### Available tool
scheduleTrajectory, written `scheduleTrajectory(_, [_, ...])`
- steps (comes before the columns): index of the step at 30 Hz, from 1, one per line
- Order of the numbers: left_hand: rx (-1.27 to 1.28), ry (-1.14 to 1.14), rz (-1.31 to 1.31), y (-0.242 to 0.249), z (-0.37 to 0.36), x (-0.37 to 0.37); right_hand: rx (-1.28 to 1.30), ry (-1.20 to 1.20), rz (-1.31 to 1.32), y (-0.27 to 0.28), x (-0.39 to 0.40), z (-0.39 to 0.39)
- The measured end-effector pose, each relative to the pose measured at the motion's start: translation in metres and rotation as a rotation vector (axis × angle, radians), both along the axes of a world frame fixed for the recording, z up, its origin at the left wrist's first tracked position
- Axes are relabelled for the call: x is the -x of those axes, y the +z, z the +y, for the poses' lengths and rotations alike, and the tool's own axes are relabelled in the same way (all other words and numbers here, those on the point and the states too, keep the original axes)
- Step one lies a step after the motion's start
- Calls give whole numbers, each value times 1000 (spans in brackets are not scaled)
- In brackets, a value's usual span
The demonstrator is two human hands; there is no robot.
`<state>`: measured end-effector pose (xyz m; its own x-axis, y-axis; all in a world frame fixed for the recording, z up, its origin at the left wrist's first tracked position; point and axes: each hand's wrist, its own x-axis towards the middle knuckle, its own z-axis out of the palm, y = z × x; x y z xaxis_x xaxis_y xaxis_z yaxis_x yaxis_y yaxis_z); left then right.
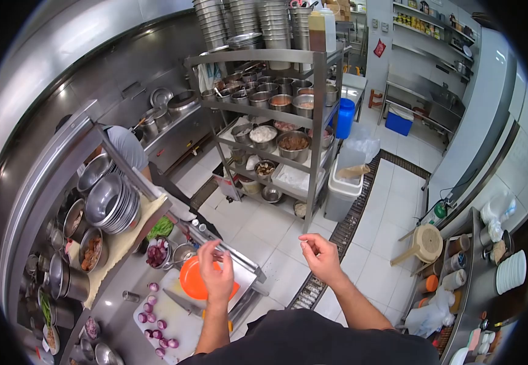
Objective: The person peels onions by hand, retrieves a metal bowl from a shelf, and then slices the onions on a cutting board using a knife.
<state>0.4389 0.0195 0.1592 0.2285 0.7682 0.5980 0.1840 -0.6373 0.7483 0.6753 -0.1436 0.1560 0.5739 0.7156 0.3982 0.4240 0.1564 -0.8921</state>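
My left hand (216,272) is raised over an orange round item (194,278) at the counter's edge, its fingers apart and curved, with nothing seen between them. To its right, my right hand (321,257) hangs above the tiled floor, thumb and fingers pressed together; whatever they may hold is too small to name. Left of my left hand lies a white cutting board (181,325) with several red onions (161,324) on it. A knife (181,301) rests on the board, partly hidden by my left arm. Behind the board, a bowl (158,252) holds purple onion pieces.
A metal rack (315,152) with pots and food bowls stands ahead. At left, a shelf (127,243) carries stacked steel bowls (115,204); a person (124,146) in grey stands behind it. On the right are a stool (428,243), a white bin (344,193) and a counter with plates (511,272).
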Motion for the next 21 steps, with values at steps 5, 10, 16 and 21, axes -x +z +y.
scheduleTrajectory(5, [183, -223, -9, -24, 7, -70, -9, -52, -75, 23, -41, 17])
scheduleTrajectory(10, [148, -336, -79, -41, 58, -144, 11, -137, -206, 30, -100, 42])
scheduleTrajectory(16, [262, -401, -226, -32, 143, -223, 4, -235, -252, 59, -163, 96])
scheduleTrajectory(21, [245, -436, -249, -14, 206, -266, -4, -283, -418, 105, -209, 141])
